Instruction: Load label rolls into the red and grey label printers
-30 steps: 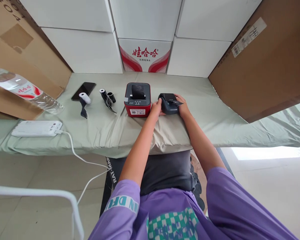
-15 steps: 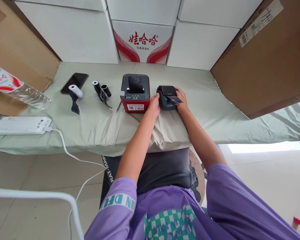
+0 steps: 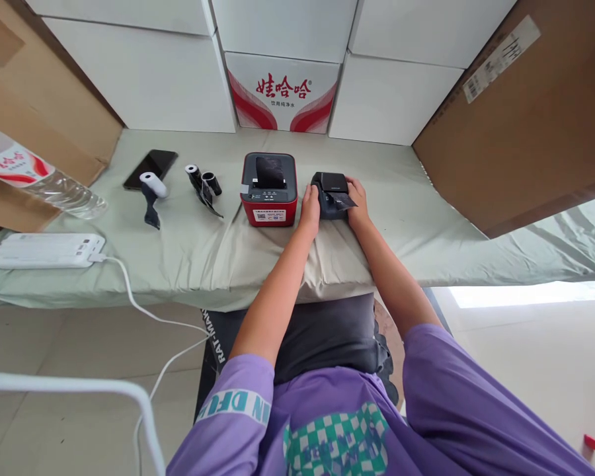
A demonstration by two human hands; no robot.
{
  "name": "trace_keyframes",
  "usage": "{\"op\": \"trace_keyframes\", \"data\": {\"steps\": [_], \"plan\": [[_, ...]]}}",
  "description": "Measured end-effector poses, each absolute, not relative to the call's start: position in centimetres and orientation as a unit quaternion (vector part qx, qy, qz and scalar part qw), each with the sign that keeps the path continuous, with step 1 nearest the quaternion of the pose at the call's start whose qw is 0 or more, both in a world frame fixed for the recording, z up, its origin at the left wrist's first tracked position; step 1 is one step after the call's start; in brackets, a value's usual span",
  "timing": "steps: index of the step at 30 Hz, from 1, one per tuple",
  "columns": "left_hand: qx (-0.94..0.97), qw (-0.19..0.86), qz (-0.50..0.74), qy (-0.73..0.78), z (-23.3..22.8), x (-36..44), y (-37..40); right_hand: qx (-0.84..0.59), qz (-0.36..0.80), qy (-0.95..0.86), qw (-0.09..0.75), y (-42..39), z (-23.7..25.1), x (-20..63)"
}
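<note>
A small black portable printer (image 3: 331, 192) sits on the cloth-covered table, with a strip of black film or paper (image 3: 344, 200) sticking out of its front. My left hand (image 3: 310, 208) grips its left side, and my right hand (image 3: 357, 199) holds the right side near the strip. Fingertips on the far side of both hands are partly hidden. Just left of my left hand stands a red and black label printer (image 3: 270, 190), with a dark sheet (image 3: 270, 172) rising from its slot.
Left on the green cloth (image 3: 178, 258) lie a black roll (image 3: 203, 188), a white roll (image 3: 153, 185) with a dark tail, a phone (image 3: 151, 168), a cabled power bank (image 3: 44, 250) and a water bottle (image 3: 39, 172). White boxes (image 3: 396, 99) line the back; a cardboard box (image 3: 535, 125) stands right.
The camera view has shifted slightly. My left hand has come up more flatly along the left side of the portable printer; both hands stay on it.
</note>
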State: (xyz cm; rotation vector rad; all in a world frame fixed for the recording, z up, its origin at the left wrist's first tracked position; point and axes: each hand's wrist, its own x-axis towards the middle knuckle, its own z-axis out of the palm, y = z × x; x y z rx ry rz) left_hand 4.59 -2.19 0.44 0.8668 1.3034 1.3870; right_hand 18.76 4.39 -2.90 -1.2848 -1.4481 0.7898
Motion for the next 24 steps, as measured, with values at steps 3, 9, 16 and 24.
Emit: {"op": "trace_keyframes", "data": {"steps": [3,9,16,24], "plan": [[0.415,0.465,0.552,0.554,0.5,5.0,-2.5,-0.53,0.323,-0.603,0.502,4.3,-3.0,18.7],[0.474,0.396,0.513,0.596,0.8,5.3,-2.8,-0.531,0.315,-0.604,0.504,4.1,-3.2,18.7],[0.532,0.371,0.472,0.596,1.1,4.4,-1.9,-0.538,0.317,-0.599,0.501,4.2,-3.1,18.6],[0.51,0.382,0.493,0.592,1.4,2.7,-2.4,-0.502,0.413,-0.639,0.41,2.9,-0.7,20.6]]}}
